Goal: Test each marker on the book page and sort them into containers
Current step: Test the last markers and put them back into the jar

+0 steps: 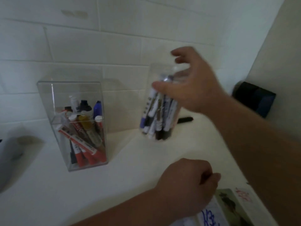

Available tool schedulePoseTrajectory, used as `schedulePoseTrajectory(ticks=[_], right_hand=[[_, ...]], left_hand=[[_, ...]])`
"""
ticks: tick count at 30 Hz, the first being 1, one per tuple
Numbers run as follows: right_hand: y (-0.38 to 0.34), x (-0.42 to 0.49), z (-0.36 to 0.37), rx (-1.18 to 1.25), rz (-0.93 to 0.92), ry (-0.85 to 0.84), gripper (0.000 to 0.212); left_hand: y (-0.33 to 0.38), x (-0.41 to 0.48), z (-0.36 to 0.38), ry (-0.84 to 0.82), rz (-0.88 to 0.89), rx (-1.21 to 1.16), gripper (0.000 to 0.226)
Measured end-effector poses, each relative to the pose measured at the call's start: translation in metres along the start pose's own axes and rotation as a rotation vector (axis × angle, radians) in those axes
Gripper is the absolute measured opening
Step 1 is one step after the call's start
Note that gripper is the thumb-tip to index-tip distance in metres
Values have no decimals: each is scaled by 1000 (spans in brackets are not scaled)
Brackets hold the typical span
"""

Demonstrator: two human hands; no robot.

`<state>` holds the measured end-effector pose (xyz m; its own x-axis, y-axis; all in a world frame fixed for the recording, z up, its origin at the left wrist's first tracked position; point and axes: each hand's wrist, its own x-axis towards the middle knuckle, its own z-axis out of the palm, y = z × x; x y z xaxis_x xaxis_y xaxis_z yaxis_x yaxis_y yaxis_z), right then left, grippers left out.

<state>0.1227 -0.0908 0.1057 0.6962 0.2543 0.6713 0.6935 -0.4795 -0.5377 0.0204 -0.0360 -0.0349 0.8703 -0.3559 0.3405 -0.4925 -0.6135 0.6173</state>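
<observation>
A round clear container [147, 101] stands at the back of the white table, packed with white, blue and black markers [156, 115]. My right hand [192, 85] hovers over its mouth with fingers spread, the thumb against the marker tops; the hand is blurred and I see nothing gripped in it. A square clear container [48, 95] to the left holds red, black and blue markers [83, 144]. My left hand [187, 183] is a closed fist resting at the edge of the open book [228, 207], whose page carries blue and red scribbles.
One black marker [185, 119] lies on the table behind the round container. A black boxy object [254, 98] sits at the right by the wall. A grey blurred object [9, 157] is at the left edge. White tiled wall behind.
</observation>
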Motion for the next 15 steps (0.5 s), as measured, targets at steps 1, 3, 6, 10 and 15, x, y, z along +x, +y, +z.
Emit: schedulePoseTrajectory(ticks=[1,3,6,10,15], right_hand=[[1,-6,14,38,17,-38,80],[0,-18,34,68,48,-109,84],[-6,-29,47,47,28,-163,89],[-10,-31,42,70,62,-270,111],[38,-18,6,205,248,-426,96]], left_hand=[[-1,0,0,-3,-3,-8,39],[-1,-1,1,-4,-7,-38,37],[0,-2,2,-14,-23,-102,29],[0,-2,2,-18,-36,-121,28],[-3,1,1,15,-4,-69,42]])
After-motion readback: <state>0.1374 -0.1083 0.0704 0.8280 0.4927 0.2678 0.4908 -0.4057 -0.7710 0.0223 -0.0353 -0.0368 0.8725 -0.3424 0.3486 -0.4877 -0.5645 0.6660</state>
